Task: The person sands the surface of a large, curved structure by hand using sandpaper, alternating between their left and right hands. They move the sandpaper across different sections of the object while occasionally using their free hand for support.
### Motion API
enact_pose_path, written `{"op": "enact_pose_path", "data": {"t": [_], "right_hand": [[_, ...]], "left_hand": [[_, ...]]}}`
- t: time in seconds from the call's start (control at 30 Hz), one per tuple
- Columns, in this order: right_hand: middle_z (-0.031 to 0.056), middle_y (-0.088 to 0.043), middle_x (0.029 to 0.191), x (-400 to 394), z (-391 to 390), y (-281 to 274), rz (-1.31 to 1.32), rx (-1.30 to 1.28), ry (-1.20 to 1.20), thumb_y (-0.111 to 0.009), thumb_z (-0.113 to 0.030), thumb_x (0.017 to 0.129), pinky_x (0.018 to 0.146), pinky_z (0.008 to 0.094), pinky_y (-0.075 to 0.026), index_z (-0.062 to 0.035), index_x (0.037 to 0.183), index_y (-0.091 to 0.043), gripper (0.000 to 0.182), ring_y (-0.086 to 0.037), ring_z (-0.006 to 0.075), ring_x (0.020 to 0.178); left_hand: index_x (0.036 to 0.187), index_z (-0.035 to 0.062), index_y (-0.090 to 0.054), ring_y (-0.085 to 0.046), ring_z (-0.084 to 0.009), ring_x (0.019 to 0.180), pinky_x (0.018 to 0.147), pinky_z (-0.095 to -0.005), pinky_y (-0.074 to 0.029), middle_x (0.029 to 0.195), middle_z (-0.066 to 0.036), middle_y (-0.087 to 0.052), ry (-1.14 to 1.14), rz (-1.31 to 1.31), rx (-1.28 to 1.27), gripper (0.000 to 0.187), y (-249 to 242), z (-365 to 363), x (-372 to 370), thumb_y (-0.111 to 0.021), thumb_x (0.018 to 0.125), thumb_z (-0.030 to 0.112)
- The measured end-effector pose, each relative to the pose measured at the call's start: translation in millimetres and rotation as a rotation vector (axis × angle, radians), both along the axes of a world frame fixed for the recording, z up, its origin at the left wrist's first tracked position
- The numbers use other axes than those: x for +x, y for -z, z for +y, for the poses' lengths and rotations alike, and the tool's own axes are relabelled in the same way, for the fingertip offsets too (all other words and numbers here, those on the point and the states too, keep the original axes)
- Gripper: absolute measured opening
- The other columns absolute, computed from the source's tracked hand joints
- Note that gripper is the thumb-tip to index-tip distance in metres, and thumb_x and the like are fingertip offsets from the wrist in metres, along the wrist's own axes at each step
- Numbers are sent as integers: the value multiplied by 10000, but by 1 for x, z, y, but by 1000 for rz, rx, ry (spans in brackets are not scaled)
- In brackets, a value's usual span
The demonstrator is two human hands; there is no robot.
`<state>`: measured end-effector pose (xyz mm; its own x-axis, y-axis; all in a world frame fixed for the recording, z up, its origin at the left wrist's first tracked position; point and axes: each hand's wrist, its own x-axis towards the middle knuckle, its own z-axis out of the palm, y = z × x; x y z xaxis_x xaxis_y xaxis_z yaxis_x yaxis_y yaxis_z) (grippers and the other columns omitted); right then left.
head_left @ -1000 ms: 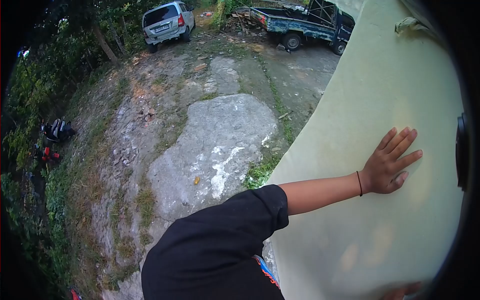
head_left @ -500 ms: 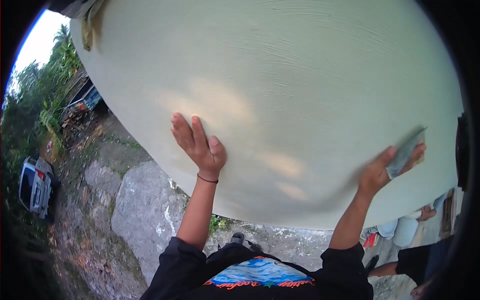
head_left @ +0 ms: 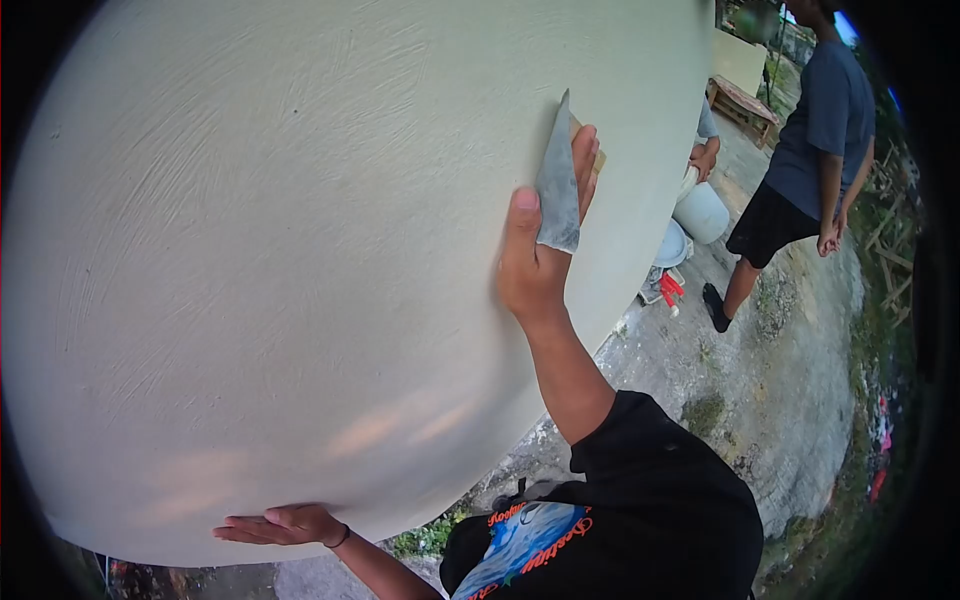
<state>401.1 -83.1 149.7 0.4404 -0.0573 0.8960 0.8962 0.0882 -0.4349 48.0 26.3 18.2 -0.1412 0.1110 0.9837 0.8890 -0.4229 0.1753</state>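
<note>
A large, pale, curved surface fills the left and middle of the view, with fine ridges and scratch marks on it. My right hand holds a folded grey sheet between thumb and fingers against this surface, right of centre. A bit of tan material shows behind the fingers. Lower down, at the left, my left hand lies with its fingers stretched out against the surface near its bottom edge, holding nothing. A dark band circles the left wrist.
Another person stands at the upper right, hands behind the back. Near the surface's right edge are a white bucket, a basin, red items and someone's hand. A wooden bench stands behind.
The view has turned to the right, bringing the standing person into sight. My right hand with the grey sheet now appears higher and more central; my left hand appears lower, still flat on the surface.
</note>
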Motion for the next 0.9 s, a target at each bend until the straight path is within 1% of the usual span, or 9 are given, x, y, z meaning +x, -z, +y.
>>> {"op": "enact_pose_path", "data": {"t": [0.17, 0.2, 0.43, 0.5, 0.57, 0.67, 0.73, 0.8, 0.9], "right_hand": [[301, -78, 1504, -95, 14, 167, -24, -268, 41, -332, -281, 970, 1080, 596, 25, -73, 1481, -185, 572, -40, 439, 1408], [273, -76, 1515, -98, 8, 175, -39, -318, 17, -339, -291, 971, 1081, 592, 39, -72, 1484, -164, 585, -32, 425, 1414], [218, -61, 1536, -18, 0, 14, 168, -28, 9, -339, -330, 974, 1095, 556, 46, -68, 1486, -142, 608, -10, 401, 1420], [223, -57, 1535, -30, 7, 14, 208, 22, 7, -351, -339, 972, 1098, 550, 42, -64, 1485, -147, 617, -10, 398, 1421], [231, -69, 1529, -70, 12, 50, -19, -153, 35, -406, -357, 955, 1100, 555, 39, -62, 1482, -155, 654, -24, 381, 1425], [259, -34, 1522, -106, 20, 121, -183, -343, 90, -318, -383, 984, 1105, 549, 25, -61, 1486, -115, 629, -1, 385, 1424], [238, -112, 1523, -87, 6, 134, -303, -366, 72, -429, -316, 945, 1101, 554, 38, -98, 1469, -237, 599, -51, 372, 1426], [228, -122, 1525, -49, 2, 93, -187, -275, 66, -374, -328, 964, 1106, 540, 22, -76, 1455, -275, 561, -47, 368, 1427], [198, -113, 1536, -11, -3, 19, -19, -67, 30, -331, -315, 982, 1118, 497, 28, 11, 1458, -177, 597, -34, 326, 1435]], "left_hand": [[1404, -5, -345, -213, -321, 1399, 1114, -443, -239, 1511, -170, -225, 102, -96, 36, 479, 4, 3, 4, -291, 1009, 259], [1402, -7, -348, -213, -319, 1399, 1113, -443, -244, 1509, -173, -229, 121, -101, 44, 474, 5, 4, 3, -292, 1010, 255], [1367, -21, -384, -203, -318, 1400, 1108, -440, -270, 1496, -190, -235, 194, -106, 104, 423, -8, -2, 11, -340, 1007, 196], [1364, -21, -386, -201, -318, 1400, 1109, -441, -272, 1495, -190, -234, 224, -126, 103, 418, -7, -2, 8, -347, 1005, 188], [1369, -22, -376, -196, -320, 1401, 1112, -444, -270, 1499, -188, -222, 226, -100, 104, 421, -8, -3, 7, -346, 1005, 188], [1389, -37, -320, -160, -333, 1411, 1121, -456, -256, 1514, -207, -163, 220, -90, 32, 436, 8, 5, -5, -316, 994, 149], [1381, -24, -346, -173, -329, 1407, 1118, -452, -259, 1509, -196, -185, 233, -107, 48, 426, 5, 3, -2, -330, 998, 161], [1375, -13, -367, -184, -328, 1404, 1116, -451, -261, 1501, -187, -215, 240, -122, 42, 427, 5, 1, -3, -343, 1000, 190], [1398, -12, -314, -150, -326, 1412, 1122, -450, -248, 1513, -179, -174, 265, -121, -6, 460, 9, -1, -3, -340, 997, 212]]}}
